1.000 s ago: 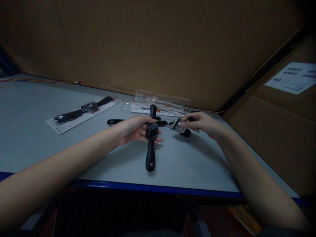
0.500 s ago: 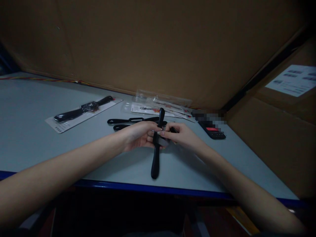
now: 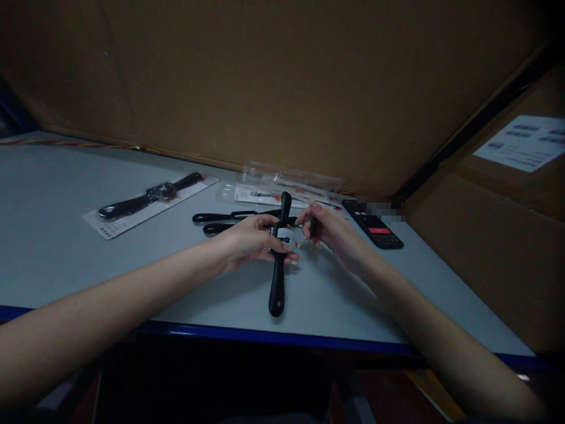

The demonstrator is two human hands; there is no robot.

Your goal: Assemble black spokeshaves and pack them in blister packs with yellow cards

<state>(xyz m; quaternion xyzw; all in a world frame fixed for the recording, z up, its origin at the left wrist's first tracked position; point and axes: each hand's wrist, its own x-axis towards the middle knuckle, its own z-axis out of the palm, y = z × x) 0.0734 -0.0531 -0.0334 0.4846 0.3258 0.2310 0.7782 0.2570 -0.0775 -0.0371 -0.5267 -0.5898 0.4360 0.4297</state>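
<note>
Biggest change in the last second: the steel blade (image 3: 285, 237) the right hand (image 3: 334, 228) was carrying earlier now sits on the black spokeshave (image 3: 277, 288), right at the middle where its two handles meet. The left hand (image 3: 252, 239) is clenched around that middle, fingers curled under and holding the tool in place. The spokeshave sits mid-tabletop (image 3: 132, 282), one handle pointing at the person and the other away. Hard to tell if it's resting on the surface or lifted slightly.

The right hand has let go of the blade and drawn back a little to the right. It's now pinching a small dark piece (image 3: 312, 227) between fingers and thumb, though it's too dim and too hidden to say what that piece is.

Just past the hands lie two more spokeshaves (image 3: 238, 216), with a carded spokeshave (image 3: 150, 203) further left. Clear plastic packs (image 3: 286, 176) sit behind them, and a phone (image 3: 373, 224) lies off to the right, screen lit.
</note>
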